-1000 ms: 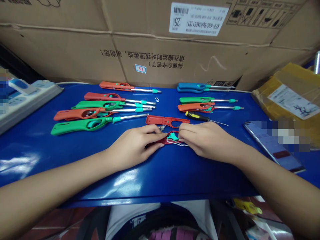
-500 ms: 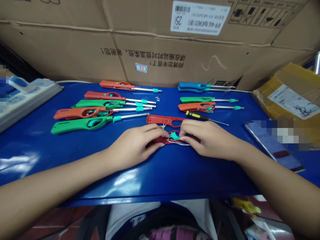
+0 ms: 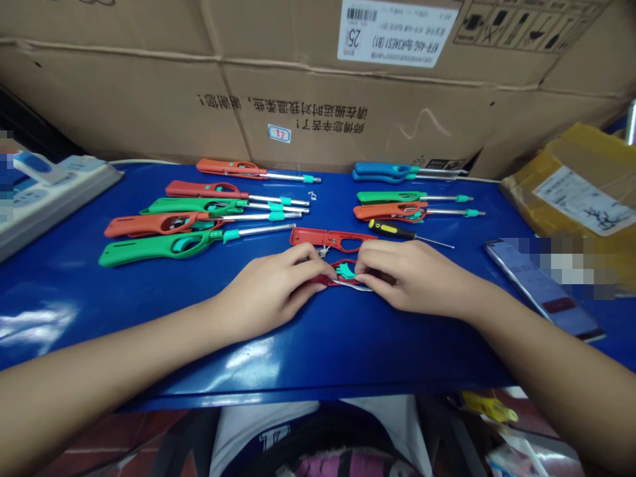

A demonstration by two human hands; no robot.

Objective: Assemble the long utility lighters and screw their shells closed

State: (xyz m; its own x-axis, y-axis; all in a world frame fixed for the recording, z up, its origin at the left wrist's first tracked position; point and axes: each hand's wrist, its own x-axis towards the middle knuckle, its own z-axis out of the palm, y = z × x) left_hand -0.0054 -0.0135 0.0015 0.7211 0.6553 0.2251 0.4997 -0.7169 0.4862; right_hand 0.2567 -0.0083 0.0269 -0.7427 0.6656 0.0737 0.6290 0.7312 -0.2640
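Both hands meet at the middle of the blue table (image 3: 99, 298) over an opened red lighter half (image 3: 334, 279) with a teal trigger piece (image 3: 346, 271) and a white wire. My left hand (image 3: 271, 288) lies curled on the left end of this lighter half and holds it down. My right hand (image 3: 415, 275) pinches at the teal piece from the right. Just behind them lies the other red shell half (image 3: 330, 237), empty. A screwdriver (image 3: 397, 232) with a black and yellow handle rests behind my right hand.
Several red and green long-nosed lighters (image 3: 193, 218) lie at the left rear, a few more in blue, green and red (image 3: 402, 195) at the right rear. Large cardboard boxes (image 3: 318, 86) wall the back. A phone (image 3: 544, 291) and a yellow parcel (image 3: 571, 192) sit right, a power strip (image 3: 50, 199) left.
My right hand's fingers have shifted slightly left and back over the teal piece; my left hand has barely moved on the red half.
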